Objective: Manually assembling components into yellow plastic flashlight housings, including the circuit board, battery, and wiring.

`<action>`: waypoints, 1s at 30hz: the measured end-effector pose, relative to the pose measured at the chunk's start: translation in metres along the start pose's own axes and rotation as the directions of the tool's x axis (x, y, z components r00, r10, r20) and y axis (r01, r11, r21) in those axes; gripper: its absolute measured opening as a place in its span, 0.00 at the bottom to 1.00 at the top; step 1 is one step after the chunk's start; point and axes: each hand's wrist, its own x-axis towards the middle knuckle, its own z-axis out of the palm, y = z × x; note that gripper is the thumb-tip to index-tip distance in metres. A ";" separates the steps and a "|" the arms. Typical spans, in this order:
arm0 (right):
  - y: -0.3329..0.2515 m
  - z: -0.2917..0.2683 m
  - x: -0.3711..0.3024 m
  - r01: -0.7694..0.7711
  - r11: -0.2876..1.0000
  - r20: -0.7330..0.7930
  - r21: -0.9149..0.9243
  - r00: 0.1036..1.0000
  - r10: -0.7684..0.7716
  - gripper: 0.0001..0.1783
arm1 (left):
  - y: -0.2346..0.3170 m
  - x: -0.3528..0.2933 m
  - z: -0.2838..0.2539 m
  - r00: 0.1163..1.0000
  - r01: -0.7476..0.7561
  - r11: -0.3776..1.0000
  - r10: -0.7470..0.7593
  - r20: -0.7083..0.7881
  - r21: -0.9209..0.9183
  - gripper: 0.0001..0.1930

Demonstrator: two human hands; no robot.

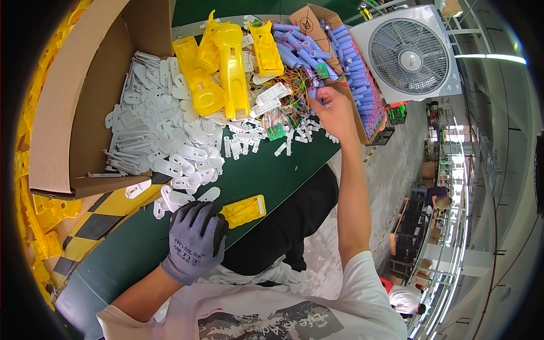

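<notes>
Lying near the edge of the green table [283, 178], a yellow casing [246, 211] is held at its left end by the gloved left hand [196, 238], whose fingers are curled over it. The bare right hand [335, 113] is held well apart, farther out and to the right, beside a tangle of thin coloured wires [292, 102] and the blue cells [294, 48]. Its thumb and forefinger are brought close together; whether anything is pinched between them cannot be told from this angle.

More yellow housings [232, 73] are heaped beyond the hands, over a spread of flat white plastic pieces [190, 133]. Many of these are also contained in a large cardboard box [62, 107], its open side turned toward the table. Smaller white parts [238, 145] are scattered around a green circuit board [276, 132]. Further blue cells are packed in rows in a carton [309, 25], beside which a white box fan [411, 59] is placed.
</notes>
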 end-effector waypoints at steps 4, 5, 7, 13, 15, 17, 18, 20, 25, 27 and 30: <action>-0.008 -0.018 -0.032 -0.010 0.881 -0.140 0.473 0.986 0.087 0.13 | -0.001 -0.007 0.007 1.000 0.000 1.000 0.001 -0.027 0.014 0.19; -0.015 -0.023 -0.042 -0.048 0.822 -0.225 0.567 0.951 0.211 0.13 | -0.001 -0.008 0.008 1.000 -0.005 1.000 0.006 -0.029 0.023 0.19; -0.027 -0.024 -0.062 -0.096 0.750 -0.267 0.655 0.898 0.349 0.14 | -0.003 -0.007 0.004 1.000 0.012 1.000 -0.012 0.007 0.008 0.15; -0.087 -0.015 -0.129 -0.029 0.721 -0.112 0.692 0.983 0.148 0.15 | -0.001 0.002 0.000 0.997 -0.008 1.000 0.009 -0.081 0.015 0.13; -0.105 -0.005 -0.152 -0.060 0.721 0.021 0.690 0.998 0.062 0.15 | -0.003 0.002 0.007 0.993 -0.013 1.000 0.014 -0.116 0.013 0.14; -0.110 -0.001 -0.166 0.021 0.874 0.232 0.485 0.961 -0.152 0.17 | -0.004 -0.002 0.008 0.996 0.012 1.000 -0.011 -0.092 0.016 0.14; -0.113 0.006 -0.167 0.110 0.876 0.226 0.470 0.944 -0.240 0.18 | -0.004 -0.003 0.008 0.996 0.006 1.000 -0.004 -0.084 0.021 0.14; -0.119 0.020 -0.168 0.193 0.868 0.222 0.457 0.920 -0.322 0.18 | -0.005 -0.007 0.008 0.997 0.015 1.000 -0.013 -0.079 0.027 0.14; -0.119 0.032 -0.169 0.403 0.831 0.149 0.384 0.861 -0.487 0.21 | -0.003 -0.010 0.009 0.997 -0.005 1.000 0.007 -0.074 0.030 0.14; -0.116 0.035 -0.168 0.445 0.817 0.137 0.368 0.843 -0.521 0.21 | -0.003 -0.009 0.009 0.997 -0.003 1.000 0.005 -0.082 0.029 0.15; -0.117 0.034 -0.170 0.472 0.809 0.129 0.349 0.831 -0.541 0.21 | -0.005 -0.010 0.009 0.997 -0.006 1.000 0.005 -0.074 -0.022 0.17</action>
